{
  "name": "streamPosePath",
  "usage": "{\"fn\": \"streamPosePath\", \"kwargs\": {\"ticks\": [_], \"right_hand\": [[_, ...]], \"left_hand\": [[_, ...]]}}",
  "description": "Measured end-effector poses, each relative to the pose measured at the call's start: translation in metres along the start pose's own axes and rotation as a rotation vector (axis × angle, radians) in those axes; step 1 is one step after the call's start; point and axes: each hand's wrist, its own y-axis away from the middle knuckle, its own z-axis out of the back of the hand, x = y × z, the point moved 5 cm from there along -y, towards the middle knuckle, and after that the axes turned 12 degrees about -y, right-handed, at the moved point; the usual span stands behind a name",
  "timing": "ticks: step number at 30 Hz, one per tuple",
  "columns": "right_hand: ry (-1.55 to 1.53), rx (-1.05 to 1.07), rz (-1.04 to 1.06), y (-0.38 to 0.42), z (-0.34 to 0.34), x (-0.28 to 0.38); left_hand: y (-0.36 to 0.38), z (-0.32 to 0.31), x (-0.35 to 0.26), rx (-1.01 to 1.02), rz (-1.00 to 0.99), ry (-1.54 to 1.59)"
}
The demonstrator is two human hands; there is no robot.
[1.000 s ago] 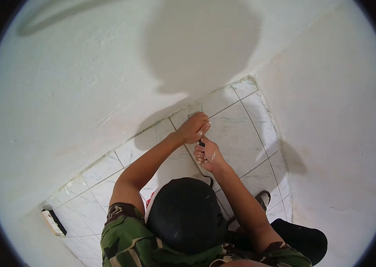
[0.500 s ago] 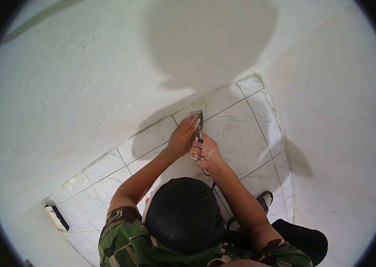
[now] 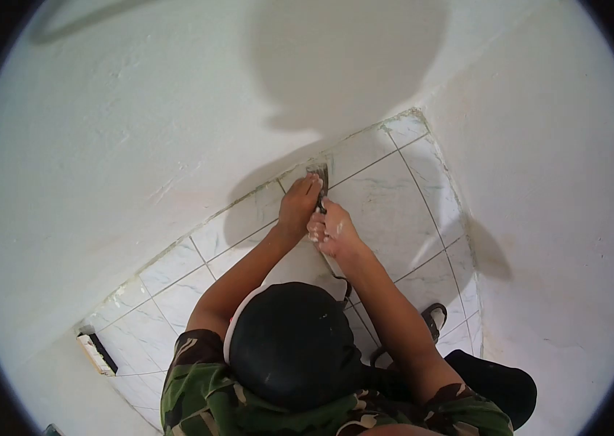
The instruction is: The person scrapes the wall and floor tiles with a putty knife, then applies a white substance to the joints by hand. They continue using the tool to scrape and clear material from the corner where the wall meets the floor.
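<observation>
A narrow tool with a dark metal head (image 3: 321,171) meets the tiled floor (image 3: 387,211) close to the base of the wall. My right hand (image 3: 334,227) is wrapped round its handle, with white smears on the skin. Ahead of it, my left hand (image 3: 300,203) presses on the tool near the head, fingers together. A dark cord (image 3: 348,289) runs back from below my right hand. The handle is mostly hidden by my hands.
White walls (image 3: 176,131) meet at a corner beyond the tiles. At the far left lies a black-and-white block-like object (image 3: 96,354). A sandalled foot (image 3: 435,320) is at the lower right. A dark round head covering (image 3: 292,345) fills the lower middle.
Both hands and the tool appear slightly higher in the view, as do the floor tiles. More of the cord shows below my right hand. My hold looks the same.
</observation>
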Motion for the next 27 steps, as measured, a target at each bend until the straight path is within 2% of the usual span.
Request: {"fn": "streamPosePath", "kwargs": {"ticks": [9,12,15,20,22,25,27], "right_hand": [[0.055,-0.022,0.018,-0.008,0.002,-0.002],[0.041,0.048,-0.001,-0.006,-0.003,0.001],[0.082,-0.016,-0.008,0.001,0.002,0.004],[0.034,0.087,-0.094,-0.026,-0.011,0.016],[0.054,0.049,-0.069,-0.009,-0.002,0.004],[0.091,0.015,-0.029,-0.01,-0.009,0.01],[0.097,-0.005,-0.02,-0.013,-0.008,0.015]], "left_hand": [[0.008,-0.004,0.003,-0.04,0.024,-0.01],[0.011,0.005,-0.003,-0.033,0.056,0.013],[0.008,0.004,-0.004,-0.025,0.069,0.016],[-0.004,0.006,0.002,-0.045,0.073,-0.072],[0.0,0.007,0.001,0.092,0.127,0.003],[0.008,-0.01,0.006,-0.014,0.014,-0.077],[-0.004,-0.009,0.007,0.007,0.047,-0.063]]}}
